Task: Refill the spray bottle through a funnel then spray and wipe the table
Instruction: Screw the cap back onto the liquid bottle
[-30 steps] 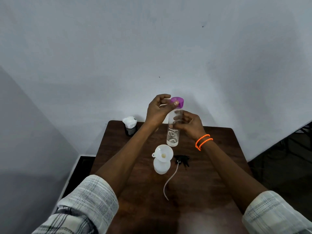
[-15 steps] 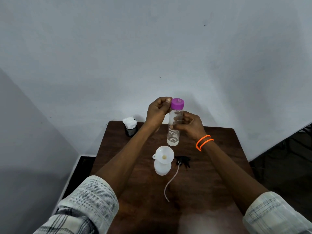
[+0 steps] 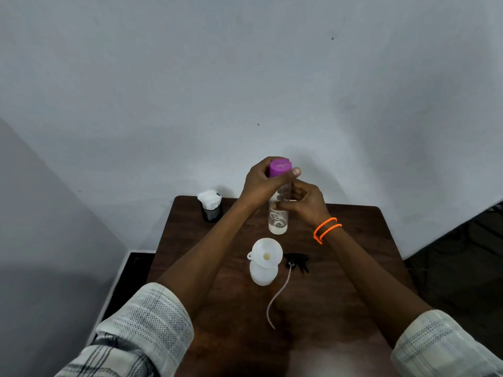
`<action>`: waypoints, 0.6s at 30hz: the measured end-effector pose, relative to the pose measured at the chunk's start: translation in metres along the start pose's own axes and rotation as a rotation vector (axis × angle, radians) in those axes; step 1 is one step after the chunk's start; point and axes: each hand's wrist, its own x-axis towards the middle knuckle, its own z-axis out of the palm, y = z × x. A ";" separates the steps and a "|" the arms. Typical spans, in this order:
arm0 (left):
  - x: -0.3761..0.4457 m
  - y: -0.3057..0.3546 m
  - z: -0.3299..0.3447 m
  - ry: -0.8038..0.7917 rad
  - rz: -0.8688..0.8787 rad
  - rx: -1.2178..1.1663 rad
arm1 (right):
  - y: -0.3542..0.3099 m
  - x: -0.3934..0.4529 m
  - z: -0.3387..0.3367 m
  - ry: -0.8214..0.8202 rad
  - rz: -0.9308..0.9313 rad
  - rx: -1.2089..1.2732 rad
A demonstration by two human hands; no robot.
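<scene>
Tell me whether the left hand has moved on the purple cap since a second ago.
Yes. The left hand has wrapped further over the purple cap; the clear bottle stayed put.

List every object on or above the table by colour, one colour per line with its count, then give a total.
White: 3, funnel, spray bottle, tissue
Black: 2, spray head, cup
Clear: 1, water bottle
Purple: 1, cap
Total: 7

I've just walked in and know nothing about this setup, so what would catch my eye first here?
The bright purple cap stands out, gripped by the left hand atop a clear bottle that the right hand holds at the far middle of the dark wooden table. Nearer, a white funnel sits in a small white bottle, with a black spray head and its trailing tube to the right.
</scene>
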 end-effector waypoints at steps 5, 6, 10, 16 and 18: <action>0.007 -0.004 -0.010 0.013 0.034 -0.014 | 0.004 0.003 -0.002 0.016 0.044 0.066; 0.007 -0.005 -0.012 -0.018 0.043 -0.025 | 0.004 0.003 -0.002 0.021 0.044 0.064; 0.008 -0.008 -0.010 -0.054 0.039 0.043 | 0.004 0.005 -0.001 0.063 0.048 0.005; 0.002 -0.012 0.003 0.264 0.147 0.216 | -0.003 0.005 0.012 0.084 -0.018 -0.181; 0.004 -0.014 0.002 0.293 0.154 0.239 | 0.000 0.005 0.013 0.074 -0.015 -0.188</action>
